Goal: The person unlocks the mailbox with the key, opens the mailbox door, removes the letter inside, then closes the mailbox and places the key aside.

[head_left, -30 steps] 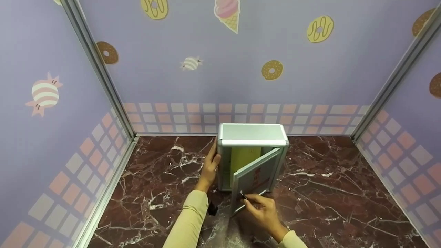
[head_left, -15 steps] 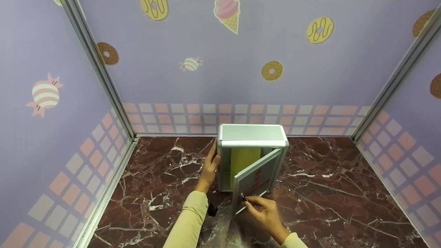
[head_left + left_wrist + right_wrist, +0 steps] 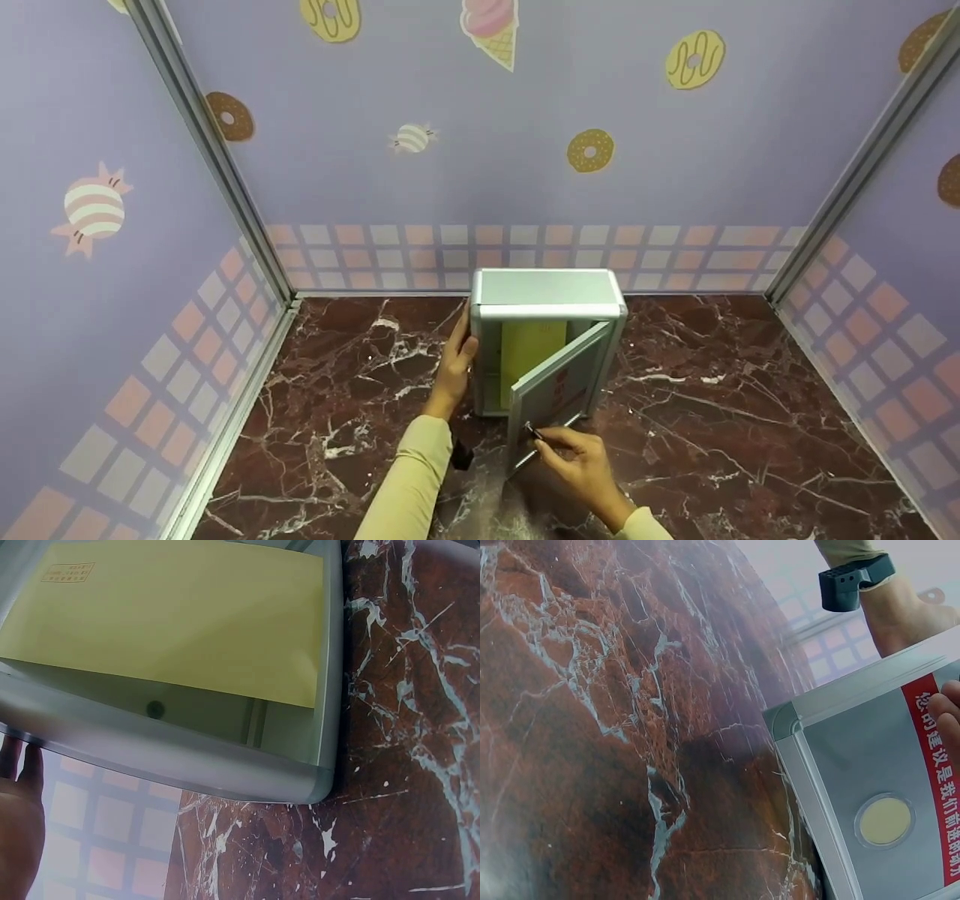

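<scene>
A silver metal suggestion box (image 3: 550, 287) stands upright on the marbled table, its framed door (image 3: 559, 397) swung partly out from the right side. My left hand (image 3: 452, 371) lies along the box's left side, its fingers mostly straight against it. Low on the free edge of the door, my right hand (image 3: 581, 465) pinches a small dark key (image 3: 534, 432) at the lock; its shaft is hidden. Behind the door, a yellow envelope (image 3: 187, 615) stands inside the box. In the right wrist view, the door front bears a red strip (image 3: 935, 765) of white characters.
The dark red marbled tabletop (image 3: 720, 420) surrounds the box. Behind it rises a lilac wall (image 3: 337, 180) with sweets printed on it, and metal-framed side panels flank both sides. A black wrist mount (image 3: 847, 586) sits on my left wrist.
Both hands and the box stay in nearly the same place. The lower free corner of the door appears shifted very slightly; the right hand keeps its pinch.
</scene>
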Action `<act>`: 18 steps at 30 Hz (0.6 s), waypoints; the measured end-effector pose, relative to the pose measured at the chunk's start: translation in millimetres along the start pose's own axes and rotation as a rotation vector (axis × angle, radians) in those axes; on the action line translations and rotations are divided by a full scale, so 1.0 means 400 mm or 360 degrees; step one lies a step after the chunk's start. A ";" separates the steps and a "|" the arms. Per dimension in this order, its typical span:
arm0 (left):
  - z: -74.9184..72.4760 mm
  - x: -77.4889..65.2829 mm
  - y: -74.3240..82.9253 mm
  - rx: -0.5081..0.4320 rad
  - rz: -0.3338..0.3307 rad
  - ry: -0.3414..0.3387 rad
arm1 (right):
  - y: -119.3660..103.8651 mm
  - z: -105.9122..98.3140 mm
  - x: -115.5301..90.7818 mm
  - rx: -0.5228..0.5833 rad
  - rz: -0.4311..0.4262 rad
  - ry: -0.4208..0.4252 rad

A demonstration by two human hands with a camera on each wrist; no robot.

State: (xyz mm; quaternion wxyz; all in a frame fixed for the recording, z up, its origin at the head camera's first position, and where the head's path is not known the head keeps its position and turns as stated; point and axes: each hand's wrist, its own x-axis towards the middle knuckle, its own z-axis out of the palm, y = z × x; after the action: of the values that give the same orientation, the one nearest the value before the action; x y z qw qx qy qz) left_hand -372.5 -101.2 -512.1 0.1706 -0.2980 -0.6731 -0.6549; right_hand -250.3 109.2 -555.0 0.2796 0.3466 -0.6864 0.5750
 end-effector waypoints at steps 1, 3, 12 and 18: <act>0.000 -0.001 0.000 0.0003 0.0001 -0.0002 | 0.000 -0.001 -0.001 0.0012 0.0006 -0.0004; 0.000 -0.001 0.001 0.0011 -0.0001 -0.0004 | -0.002 -0.002 -0.002 0.0027 0.0017 -0.0009; 0.000 0.003 0.002 -0.0033 -0.0023 -0.0013 | -0.010 -0.010 -0.004 0.0045 0.0069 -0.0017; -0.001 -0.002 0.003 -0.0002 -0.0026 -0.0010 | -0.013 -0.014 -0.006 0.0061 0.0042 -0.0039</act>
State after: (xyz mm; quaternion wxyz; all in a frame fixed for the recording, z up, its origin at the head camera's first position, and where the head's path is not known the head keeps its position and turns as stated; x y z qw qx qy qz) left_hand -371.2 -101.9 -511.7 0.1629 -0.2947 -0.6757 -0.6557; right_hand -244.8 114.4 -553.0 0.2568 0.3497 -0.6832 0.5874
